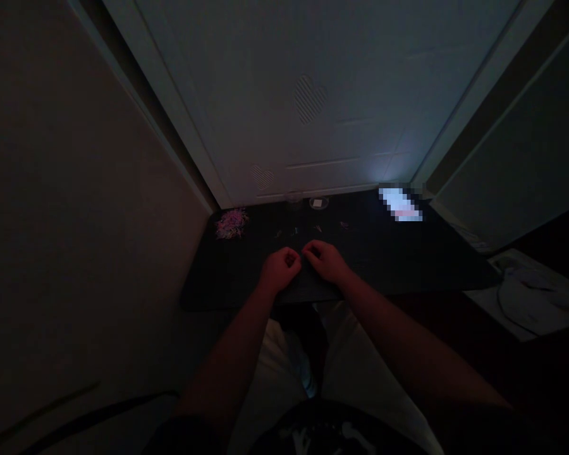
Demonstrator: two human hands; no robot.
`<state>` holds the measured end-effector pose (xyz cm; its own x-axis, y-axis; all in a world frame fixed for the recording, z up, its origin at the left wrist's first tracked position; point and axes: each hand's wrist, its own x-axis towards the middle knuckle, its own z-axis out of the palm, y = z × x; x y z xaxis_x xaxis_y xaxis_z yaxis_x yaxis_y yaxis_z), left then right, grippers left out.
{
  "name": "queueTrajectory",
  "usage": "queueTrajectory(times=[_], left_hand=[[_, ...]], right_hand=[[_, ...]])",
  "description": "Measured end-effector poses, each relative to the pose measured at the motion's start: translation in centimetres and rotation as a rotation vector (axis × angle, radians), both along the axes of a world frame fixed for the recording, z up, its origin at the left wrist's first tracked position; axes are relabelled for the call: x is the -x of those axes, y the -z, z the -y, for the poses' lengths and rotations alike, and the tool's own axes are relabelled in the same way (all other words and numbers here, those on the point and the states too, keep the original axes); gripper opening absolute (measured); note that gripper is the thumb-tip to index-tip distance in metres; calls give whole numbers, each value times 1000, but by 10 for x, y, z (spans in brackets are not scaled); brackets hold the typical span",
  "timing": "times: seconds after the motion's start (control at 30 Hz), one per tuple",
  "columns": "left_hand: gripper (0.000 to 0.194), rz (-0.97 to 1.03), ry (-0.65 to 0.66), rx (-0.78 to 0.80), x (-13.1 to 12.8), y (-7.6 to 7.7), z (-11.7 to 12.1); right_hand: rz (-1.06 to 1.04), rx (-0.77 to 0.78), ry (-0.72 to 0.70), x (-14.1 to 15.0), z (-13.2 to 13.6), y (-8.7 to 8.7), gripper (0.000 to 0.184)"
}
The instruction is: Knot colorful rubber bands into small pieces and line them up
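The left hand's grip (298, 255) is curled inward, thumb and fingers drawn close together around a dark hollow; whether it is fully closed, or pinching something tiny, cannot be told in this dim light. The right hand's grip (304, 253) has thumb and index finger bent toward each other in a narrow pinch pose, and here too it is too dark to tell whether the tips meet or hold a small piece. The fingertips of both hands point at each other, just beside one another, over the near middle part of the black rectangular counter (379, 265). Both bare forearms reach forward from the body and slant inward, with the wrists close to the front edge.

Just beyond the hands, four small clusters of thin, pale and pinkish pieces (318, 228) lie spaced in a row on the counter. Behind them, near the white panelled surface, stand a clear round container (294, 201) and a shallow clear round dish with a white square inside (319, 203). A loose heap of pink and purple thin strips (232, 224) lies at the far left corner; a bright, pixelated rectangular screen (401, 204) lies at the far right.
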<state>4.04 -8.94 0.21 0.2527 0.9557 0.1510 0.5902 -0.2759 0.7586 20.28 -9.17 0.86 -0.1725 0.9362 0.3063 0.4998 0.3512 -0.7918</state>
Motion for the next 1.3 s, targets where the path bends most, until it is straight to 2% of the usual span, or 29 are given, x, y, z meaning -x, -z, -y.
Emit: queueTrajectory(times=[1.0, 1.3], left_hand=[[21, 20, -7, -26, 0, -8, 4], [18, 5, 0, -25, 0, -4, 2]], right_hand=[[10, 11, 0, 0, -1, 2, 18], [27, 21, 7, 1, -2, 1, 19]])
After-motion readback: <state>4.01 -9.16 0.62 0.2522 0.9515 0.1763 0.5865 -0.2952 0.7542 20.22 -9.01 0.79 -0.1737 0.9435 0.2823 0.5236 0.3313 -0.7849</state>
